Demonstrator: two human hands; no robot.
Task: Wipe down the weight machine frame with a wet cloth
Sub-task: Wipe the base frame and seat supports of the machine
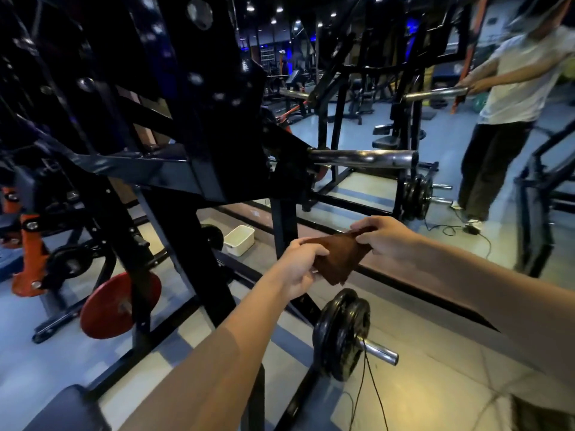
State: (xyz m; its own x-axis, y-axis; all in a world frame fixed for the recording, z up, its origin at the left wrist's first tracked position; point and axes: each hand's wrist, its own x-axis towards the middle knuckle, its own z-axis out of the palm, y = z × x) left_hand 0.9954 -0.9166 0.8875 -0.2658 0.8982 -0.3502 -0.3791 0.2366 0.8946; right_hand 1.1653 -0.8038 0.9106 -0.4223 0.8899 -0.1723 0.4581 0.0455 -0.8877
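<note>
A brown cloth (339,259), folded, hangs between my two hands in front of the black weight machine frame (199,169). My left hand (300,267) grips its left edge with curled fingers. My right hand (382,237) pinches its upper right corner. The cloth is held in the air, a little below and in front of the frame's chrome weight peg (364,158), touching no part of the frame.
A white plastic tub (239,240) sits on the floor behind the frame. Black plates on a peg (340,334) are low in front, a red plate (119,304) at left. A thin cable (373,390) trails on the floor. Another person (501,119) stands at right holding a bar.
</note>
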